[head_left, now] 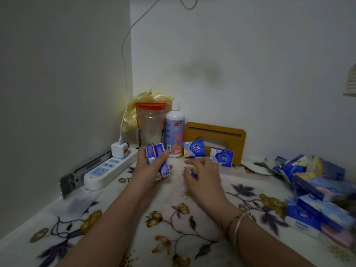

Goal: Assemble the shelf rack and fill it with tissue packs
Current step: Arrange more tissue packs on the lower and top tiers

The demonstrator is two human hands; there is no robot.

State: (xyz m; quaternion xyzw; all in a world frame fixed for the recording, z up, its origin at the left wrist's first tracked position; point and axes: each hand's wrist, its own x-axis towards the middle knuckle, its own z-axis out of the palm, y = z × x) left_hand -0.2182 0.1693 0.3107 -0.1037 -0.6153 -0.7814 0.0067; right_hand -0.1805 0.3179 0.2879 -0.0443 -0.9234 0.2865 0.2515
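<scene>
My left hand (149, 168) grips a small bunch of blue tissue packs (156, 157) upright above the floral table (173, 218). A little to the right, my right hand (202, 174) curls over another blue tissue pack (193, 172) lying on the cloth. Behind the hands a wooden shelf panel (217, 135) with a long slot leans against the back wall. Two tissue packs stand in front of it: one (193, 149) beside the bottle, one (221, 157) further right. A loose pile of several tissue packs (317, 193) lies at the right edge, blurred.
In the back left corner stand a clear jar with an orange lid (151, 126), a white bottle (174, 132) and a yellow bag (146, 101). A white power strip (107, 168) with a plugged charger and cable lies along the left wall. A white dish (256, 167) sits beside the pile.
</scene>
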